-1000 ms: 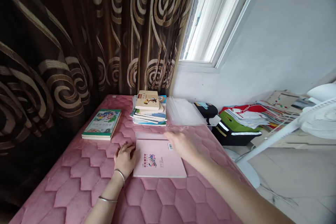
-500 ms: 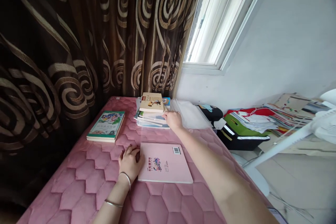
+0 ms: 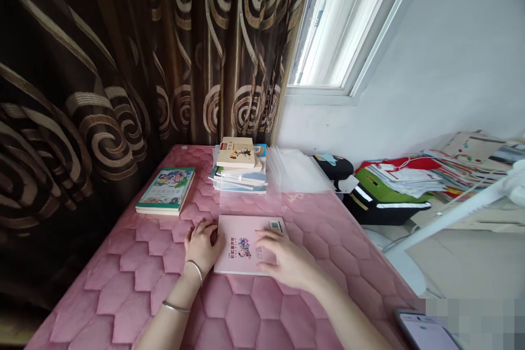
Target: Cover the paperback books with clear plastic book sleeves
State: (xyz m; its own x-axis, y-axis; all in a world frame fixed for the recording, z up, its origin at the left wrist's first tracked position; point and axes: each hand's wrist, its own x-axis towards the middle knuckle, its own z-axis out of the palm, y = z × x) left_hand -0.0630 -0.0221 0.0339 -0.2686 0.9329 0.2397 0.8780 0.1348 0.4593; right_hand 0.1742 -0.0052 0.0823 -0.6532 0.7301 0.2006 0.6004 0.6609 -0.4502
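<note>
A pink book [image 3: 244, 261] lies back cover up on the pink quilted mattress [image 3: 164, 262], showing a small cartoon picture and a barcode. A clear plastic book cover [image 3: 250, 205] lies about it and reaches past its far edge. My left hand [image 3: 204, 243], with two bracelets on the arm, grips the book's left edge with bent fingers; the fingertips are partly hidden. Across the right half of the book lies my right hand [image 3: 283, 257], its fingers stretched out and apart, covering part of the print.
Two green-edged books [image 3: 166, 191] lie stacked at the left. Farther back stands a book pile [image 3: 241, 167] beside clear plastic sheets [image 3: 301, 172]. A phone [image 3: 426, 331] is at the lower right. Beyond the mattress are a white fan [image 3: 451, 224] and a black-and-green box [image 3: 377, 202].
My right hand has come back from the clear plastic near the book pile and now lies on the pink book. My left hand has stayed at the book's left edge.
</note>
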